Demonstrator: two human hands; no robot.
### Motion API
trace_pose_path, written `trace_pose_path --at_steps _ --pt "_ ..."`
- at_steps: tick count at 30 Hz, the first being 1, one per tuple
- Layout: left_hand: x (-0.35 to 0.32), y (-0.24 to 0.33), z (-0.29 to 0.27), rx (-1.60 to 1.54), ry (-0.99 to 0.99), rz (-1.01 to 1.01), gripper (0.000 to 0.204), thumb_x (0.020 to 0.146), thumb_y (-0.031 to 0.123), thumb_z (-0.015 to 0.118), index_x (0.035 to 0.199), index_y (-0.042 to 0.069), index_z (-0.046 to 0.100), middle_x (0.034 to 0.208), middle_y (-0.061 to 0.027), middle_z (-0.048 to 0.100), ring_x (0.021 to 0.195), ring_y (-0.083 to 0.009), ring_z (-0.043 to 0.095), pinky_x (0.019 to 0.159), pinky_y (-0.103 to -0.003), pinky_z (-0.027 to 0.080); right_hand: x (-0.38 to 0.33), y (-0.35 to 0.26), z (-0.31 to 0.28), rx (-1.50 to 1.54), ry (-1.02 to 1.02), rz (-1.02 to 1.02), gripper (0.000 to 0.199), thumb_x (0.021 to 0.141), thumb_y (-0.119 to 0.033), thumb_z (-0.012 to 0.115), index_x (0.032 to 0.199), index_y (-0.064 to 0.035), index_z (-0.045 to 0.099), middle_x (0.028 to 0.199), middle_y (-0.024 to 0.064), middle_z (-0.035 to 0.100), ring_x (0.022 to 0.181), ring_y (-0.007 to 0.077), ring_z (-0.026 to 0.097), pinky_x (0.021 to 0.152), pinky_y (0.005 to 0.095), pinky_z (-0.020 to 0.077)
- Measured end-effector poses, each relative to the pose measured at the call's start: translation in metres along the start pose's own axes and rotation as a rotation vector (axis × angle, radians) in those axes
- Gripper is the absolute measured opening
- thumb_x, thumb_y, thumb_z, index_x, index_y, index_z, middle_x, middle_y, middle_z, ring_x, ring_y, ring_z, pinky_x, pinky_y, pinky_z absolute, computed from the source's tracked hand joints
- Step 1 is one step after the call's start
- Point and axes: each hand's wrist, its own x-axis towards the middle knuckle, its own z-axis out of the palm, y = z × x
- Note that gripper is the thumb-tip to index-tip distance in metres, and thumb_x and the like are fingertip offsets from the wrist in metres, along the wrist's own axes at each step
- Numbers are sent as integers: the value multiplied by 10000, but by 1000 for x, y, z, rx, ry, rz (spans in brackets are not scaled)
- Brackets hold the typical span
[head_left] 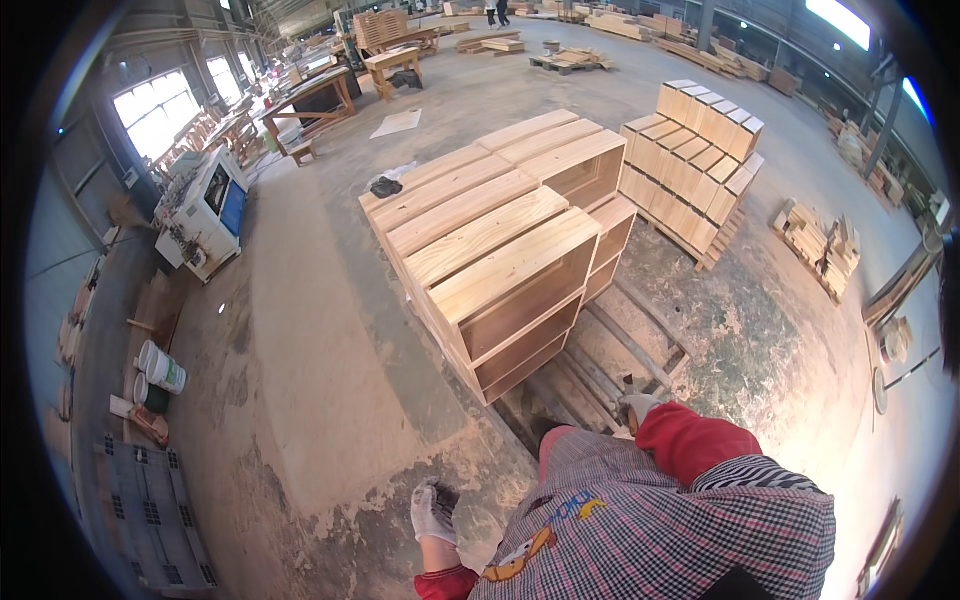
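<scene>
My left hand, in a whitish work glove with dark patches, hangs over the concrete floor at the lower middle. Its fingers curl loosely and no object shows in them. My right hand, also gloved, is low in front of my checked apron, closed around a small thing with a dark tip and a brownish part, too small to name. Ahead of me stands a block of stacked open-fronted wooden boxes, in pale bare wood. Both hands are apart from the boxes.
Wooden slats or rails lie low on the floor beside the boxes. Behind to the right, more wooden boxes are piled on a pallet, near loose timber. On the left stand a white machine and several buckets. Workbenches stand farther back.
</scene>
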Motion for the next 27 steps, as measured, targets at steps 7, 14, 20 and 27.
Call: trace_pose_path --at_steps 7,14,20,27 --pt "74 36 102 455 -6 306 206 883 180 562 1057 72 583 924 -61 628 786 -194 610 734 -328 509 137 65 33 1148 303 359 144 658 -115 658 798 -92 633 637 130 600 597 269 595 542 377 448" --pt "158 71 290 1216 -185 874 264 850 135 556 1085 14 575 1166 -156 533 1049 -290 511 924 -390 401 308 110 15 971 484 509 177 822 -219 588 825 -54 652 676 89 607 625 228 600 567 361 449" --pt "231 48 390 1890 -353 987 319 792 107 570 1099 24 550 1252 -221 463 1182 -446 374 1004 -518 299 423 127 -63 1932 781 582 311 781 -120 624 1085 -61 601 796 108 604 643 255 587 520 354 467" --pt "260 33 374 1963 -298 965 306 750 113 590 1025 35 479 1196 -200 481 1147 -437 397 995 -571 282 510 153 -147 1985 574 411 356 797 -56 588 1148 -121 583 858 99 606 688 248 591 517 345 458"
